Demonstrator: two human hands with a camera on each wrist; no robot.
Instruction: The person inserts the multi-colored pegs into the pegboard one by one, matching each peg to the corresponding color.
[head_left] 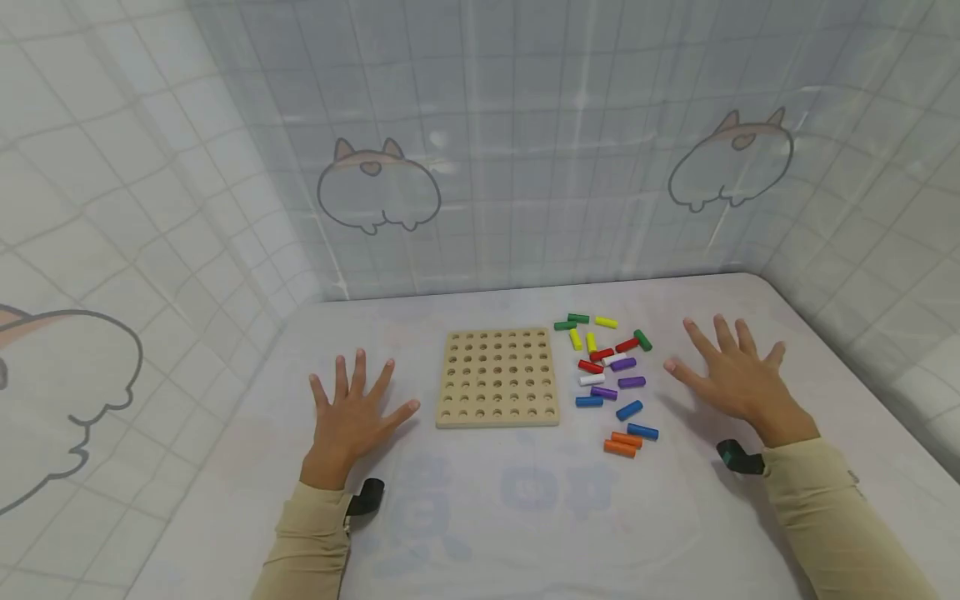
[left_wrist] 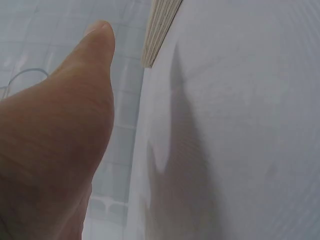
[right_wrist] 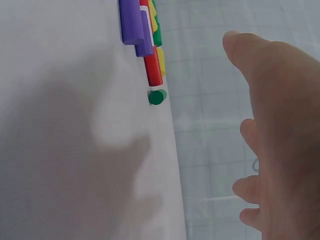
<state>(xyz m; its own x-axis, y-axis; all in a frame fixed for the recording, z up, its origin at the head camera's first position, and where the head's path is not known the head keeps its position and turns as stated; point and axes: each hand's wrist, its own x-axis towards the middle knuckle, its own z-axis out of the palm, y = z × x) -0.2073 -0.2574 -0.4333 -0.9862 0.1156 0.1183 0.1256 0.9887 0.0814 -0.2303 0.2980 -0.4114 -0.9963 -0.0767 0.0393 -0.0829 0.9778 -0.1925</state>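
Note:
A square wooden pegboard [head_left: 497, 377] with rows of round holes lies on the table between the hands. To its right, coloured pegs lie scattered: green [head_left: 578, 318], yellow [head_left: 607, 322], red [head_left: 590, 366], white [head_left: 592, 380], purple [head_left: 632, 382], blue [head_left: 642, 432] and orange pegs [head_left: 619, 448]. My left hand [head_left: 351, 425] is spread palm down left of the board, fingers straight and holding nothing. Right of the pegs, my right hand [head_left: 738, 375] is likewise spread with straight fingers. In the right wrist view its thumb [right_wrist: 270, 60] is apart from the purple peg [right_wrist: 131, 22].
A pale cloth covers the table [head_left: 540, 525]. Behind it and along both sides hang white curtains [head_left: 495, 167] with a grid and cartoon animal prints. Each wrist bears a small black camera, one on the left [head_left: 367, 497] and one on the right [head_left: 738, 457].

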